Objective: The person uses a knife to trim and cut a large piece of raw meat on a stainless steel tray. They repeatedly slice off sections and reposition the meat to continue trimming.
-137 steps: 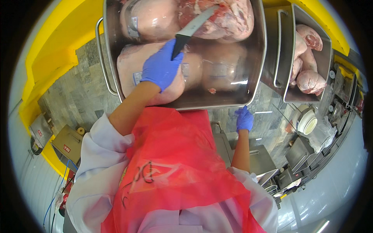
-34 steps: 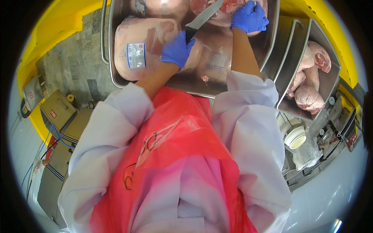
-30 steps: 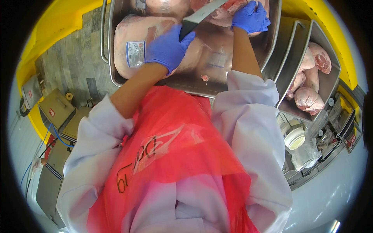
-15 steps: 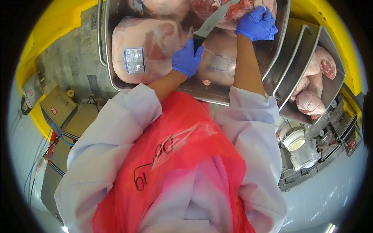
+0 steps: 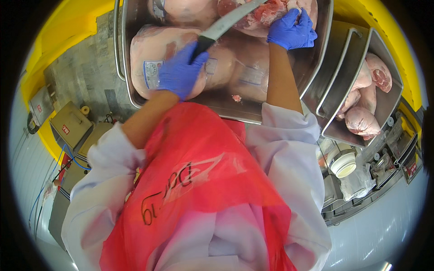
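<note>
In a blue glove, my left hand is closed round the black handle of a knife. Its long blade slants up and right, the tip over or against a cut piece of red meat at the top of a metal tray. My right hand, gloved in blue too, grips the right side of that meat, fingers bent over its edge. Below my left hand lies a large wrapped piece of meat with a label. More wrapped pieces fill the middle, and a small scrap rests near the front rim.
To the right stands a second metal tray holding several meat pieces. A white bucket and a clear plastic bag are lower right. Beige metal boxes and a blue hose lie at left.
My left hand has moved left and down with the knife, drawing the blade back across the meat. My right hand has shifted slightly left and keeps its grip.
</note>
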`<state>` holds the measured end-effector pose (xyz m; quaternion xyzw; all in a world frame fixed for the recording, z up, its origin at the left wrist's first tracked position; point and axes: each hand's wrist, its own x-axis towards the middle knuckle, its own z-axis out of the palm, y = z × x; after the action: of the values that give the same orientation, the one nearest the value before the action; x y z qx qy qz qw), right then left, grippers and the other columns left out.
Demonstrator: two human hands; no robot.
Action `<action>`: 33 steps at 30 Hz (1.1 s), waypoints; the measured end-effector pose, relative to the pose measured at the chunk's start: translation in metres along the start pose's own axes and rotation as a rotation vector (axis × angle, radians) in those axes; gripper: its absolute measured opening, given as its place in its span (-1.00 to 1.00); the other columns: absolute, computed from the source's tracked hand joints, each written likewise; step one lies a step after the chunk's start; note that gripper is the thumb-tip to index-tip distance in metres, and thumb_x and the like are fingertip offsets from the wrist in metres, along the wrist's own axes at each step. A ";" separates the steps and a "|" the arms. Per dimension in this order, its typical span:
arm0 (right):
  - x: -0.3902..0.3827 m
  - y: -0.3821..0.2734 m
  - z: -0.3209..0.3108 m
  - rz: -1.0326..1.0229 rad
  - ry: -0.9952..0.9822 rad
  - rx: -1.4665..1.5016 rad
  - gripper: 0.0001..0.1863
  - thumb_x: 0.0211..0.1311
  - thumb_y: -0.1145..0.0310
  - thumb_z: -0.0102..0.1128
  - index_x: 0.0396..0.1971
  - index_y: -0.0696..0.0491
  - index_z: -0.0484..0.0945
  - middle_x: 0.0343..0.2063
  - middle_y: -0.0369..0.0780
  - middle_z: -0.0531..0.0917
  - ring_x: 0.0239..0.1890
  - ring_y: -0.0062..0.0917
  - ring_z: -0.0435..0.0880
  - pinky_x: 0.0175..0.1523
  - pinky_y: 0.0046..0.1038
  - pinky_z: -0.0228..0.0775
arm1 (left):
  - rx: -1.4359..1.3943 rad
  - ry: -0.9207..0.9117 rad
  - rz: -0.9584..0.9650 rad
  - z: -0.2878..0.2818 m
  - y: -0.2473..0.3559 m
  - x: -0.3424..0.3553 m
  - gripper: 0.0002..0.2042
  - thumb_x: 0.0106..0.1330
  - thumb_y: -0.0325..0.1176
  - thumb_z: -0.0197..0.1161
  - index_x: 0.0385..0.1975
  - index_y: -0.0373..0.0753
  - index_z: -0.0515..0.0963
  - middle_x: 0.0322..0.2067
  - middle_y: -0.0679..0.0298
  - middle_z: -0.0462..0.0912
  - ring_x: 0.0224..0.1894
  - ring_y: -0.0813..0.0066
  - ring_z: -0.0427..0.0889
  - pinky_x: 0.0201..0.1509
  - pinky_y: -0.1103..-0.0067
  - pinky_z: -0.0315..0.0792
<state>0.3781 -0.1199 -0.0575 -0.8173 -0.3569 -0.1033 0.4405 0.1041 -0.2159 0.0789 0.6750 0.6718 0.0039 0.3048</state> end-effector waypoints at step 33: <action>-0.006 -0.006 -0.002 0.136 -0.015 0.184 -0.62 0.23 0.08 0.25 -0.17 0.06 0.76 -0.39 -0.18 0.62 -0.19 -0.34 0.45 0.00 -0.32 0.22 | 0.400 0.281 0.969 -0.053 -0.061 0.296 -0.64 0.32 -0.12 0.29 -0.04 -0.25 0.59 -0.17 -0.02 0.68 -0.05 -0.16 0.61 0.12 0.14 0.45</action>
<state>0.3705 -0.1219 -0.0557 -0.7966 -0.3117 -0.0337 0.5168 0.0555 0.0693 -0.0232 0.9454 0.3055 0.1063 0.0410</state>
